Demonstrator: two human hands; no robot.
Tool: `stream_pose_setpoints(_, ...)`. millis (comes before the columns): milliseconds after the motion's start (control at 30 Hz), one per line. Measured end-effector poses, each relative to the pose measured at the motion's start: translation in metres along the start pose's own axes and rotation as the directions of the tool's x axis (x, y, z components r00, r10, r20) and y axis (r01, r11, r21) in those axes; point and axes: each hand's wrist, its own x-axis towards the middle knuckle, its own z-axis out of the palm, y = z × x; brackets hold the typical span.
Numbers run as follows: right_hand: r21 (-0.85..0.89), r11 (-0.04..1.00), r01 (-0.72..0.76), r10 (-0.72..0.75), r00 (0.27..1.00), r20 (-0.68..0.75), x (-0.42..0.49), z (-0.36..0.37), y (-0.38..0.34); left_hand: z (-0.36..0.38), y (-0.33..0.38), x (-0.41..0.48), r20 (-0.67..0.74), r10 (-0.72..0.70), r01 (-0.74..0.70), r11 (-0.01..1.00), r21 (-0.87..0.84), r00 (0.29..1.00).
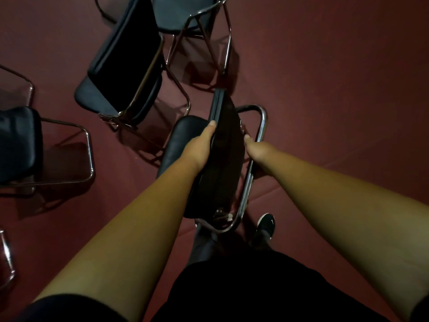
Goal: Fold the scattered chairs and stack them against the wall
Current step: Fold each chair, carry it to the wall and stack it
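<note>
Both hands on the folded chair (224, 135), centre of view, just ahead of my shoe (267, 225). Left hand (202, 147) clamps the black pad edge, thumb on top, other fingers hidden behind it. Right hand (255, 151) is wrapped round the chrome side tube (261, 126). Can't tell if the frame touches the red floor (336, 89). Second chair (123, 66) stands just beyond, third chair (190, 17) behind it, fourth chair (21, 145) at left.
</note>
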Motion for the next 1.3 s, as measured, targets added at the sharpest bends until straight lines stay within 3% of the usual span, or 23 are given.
stream_pose_setpoints(200,-0.060,0.998,-0.021,0.022,1.000,0.019,0.153,0.047,-0.004,0.008,-0.006,-0.014,-0.022,0.102,-0.096,0.978,0.185,0.995)
stream_pose_setpoints(267,0.029,0.999,0.039,-0.041,0.997,0.066,0.143,0.057,-0.009,0.009,-0.007,-0.014,-0.070,0.130,-0.112,0.970,0.217,0.989)
stream_pose_setpoints(367,0.134,0.987,0.083,-0.103,0.983,0.152,0.012,0.037,-0.039,0.004,-0.002,-0.008,-0.154,0.116,-0.092,0.983,0.156,0.981)
stream_pose_setpoints(500,0.190,0.980,0.055,-0.103,0.962,0.254,-0.046,0.023,-0.059,0.009,0.004,0.001,-0.138,0.143,-0.123,0.982,0.141,0.980)
stream_pose_setpoints(700,0.181,0.968,0.172,-0.196,0.973,0.125,-0.055,0.018,-0.066,0.030,0.006,0.008,-0.139,0.138,-0.116,0.981,0.157,0.981)
stream_pose_setpoints(1067,0.047,0.957,0.286,-0.289,0.954,0.081,-0.020,0.002,-0.049,0.061,0.010,0.014,-0.217,0.089,-0.059,0.988,0.141,0.972)
stream_pose_setpoints(1300,0.167,0.945,0.282,-0.284,0.959,-0.011,-0.017,-0.034,-0.011,0.112,0.006,-0.004,-0.248,0.125,-0.068,0.972,0.225,0.961)
